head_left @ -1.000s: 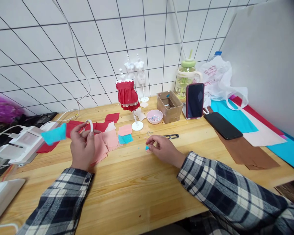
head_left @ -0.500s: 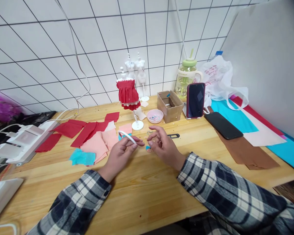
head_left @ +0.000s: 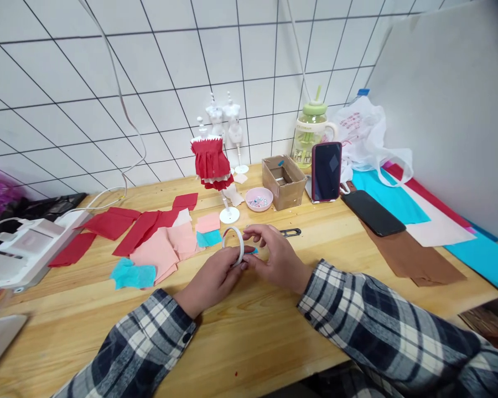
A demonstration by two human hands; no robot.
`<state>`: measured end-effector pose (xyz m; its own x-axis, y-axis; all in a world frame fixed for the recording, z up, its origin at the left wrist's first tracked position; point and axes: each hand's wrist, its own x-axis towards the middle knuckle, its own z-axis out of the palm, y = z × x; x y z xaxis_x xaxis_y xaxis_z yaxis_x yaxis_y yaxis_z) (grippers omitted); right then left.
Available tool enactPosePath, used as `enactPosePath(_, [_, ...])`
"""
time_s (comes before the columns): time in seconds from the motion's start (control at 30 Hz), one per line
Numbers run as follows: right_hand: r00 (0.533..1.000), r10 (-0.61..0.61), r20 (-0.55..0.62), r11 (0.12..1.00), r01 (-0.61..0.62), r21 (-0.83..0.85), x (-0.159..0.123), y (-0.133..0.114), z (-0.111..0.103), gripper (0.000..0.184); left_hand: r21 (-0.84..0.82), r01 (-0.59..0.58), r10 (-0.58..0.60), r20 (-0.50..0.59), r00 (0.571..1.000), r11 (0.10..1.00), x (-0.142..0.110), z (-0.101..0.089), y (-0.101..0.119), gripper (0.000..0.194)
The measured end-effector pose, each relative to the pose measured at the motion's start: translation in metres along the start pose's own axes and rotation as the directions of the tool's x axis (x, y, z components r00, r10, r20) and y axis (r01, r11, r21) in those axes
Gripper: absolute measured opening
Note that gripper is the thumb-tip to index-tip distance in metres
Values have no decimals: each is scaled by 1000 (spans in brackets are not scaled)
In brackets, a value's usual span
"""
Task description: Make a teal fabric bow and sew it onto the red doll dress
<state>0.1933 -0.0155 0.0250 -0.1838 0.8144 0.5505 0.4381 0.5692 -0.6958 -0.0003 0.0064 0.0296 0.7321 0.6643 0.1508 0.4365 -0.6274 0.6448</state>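
A narrow white roll of tape [head_left: 242,243], seen as a thin ring, stands upright between my two hands. My left hand [head_left: 216,276] grips its lower side, with fingers passing through the ring. Curled in from the right, my right hand [head_left: 280,260] has its thumb and fingers closed at the roll's right edge. A bit of the small blue paper piece [head_left: 254,251] shows on the table behind my fingers; the rest of it is hidden. Just beyond stands a white dress form [head_left: 229,214] wearing a red pleated paper dress [head_left: 211,163].
Red [head_left: 112,222], peach [head_left: 155,249] and blue paper pieces [head_left: 131,273] lie left. A pink bowl of beads [head_left: 259,207], cardboard box [head_left: 284,190], propped phone [head_left: 326,171] and green-lidded bottle [head_left: 311,132] stand behind. A black phone [head_left: 372,213] rests on brown paper [head_left: 415,262] at right.
The tape roll has turned from lying slanted to upright and moved right. My left hand has shifted right, and my right hand's fingers have closed in on the roll. The view has shifted slightly.
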Motion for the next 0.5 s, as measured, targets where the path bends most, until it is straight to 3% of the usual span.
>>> enactPosePath(0.07, [1000, 16, -10, 1000, -16, 16, -1, 0, 0, 44, 33, 2, -1, -14, 1000, 999, 1, 1, -1, 32])
enactPosePath(0.23, [999, 20, 32, 1000, -20, -4, -1, 2, 0, 29, 128, -11, 14, -23, 1000, 992, 2, 1, -4, 32])
enactPosePath(0.33, [999, 18, 27, 1000, -18, 2, 0, 2, 0, 30, 151, -13, 17, -28, 999, 988, 1, 1, -4, 29])
enactPosePath(0.5, [999, 10, 34, 1000, -11, 20, 1, 1, -1, 28, -16, 25, -24, 47, 999, 1000, -1, -3, 0, 25])
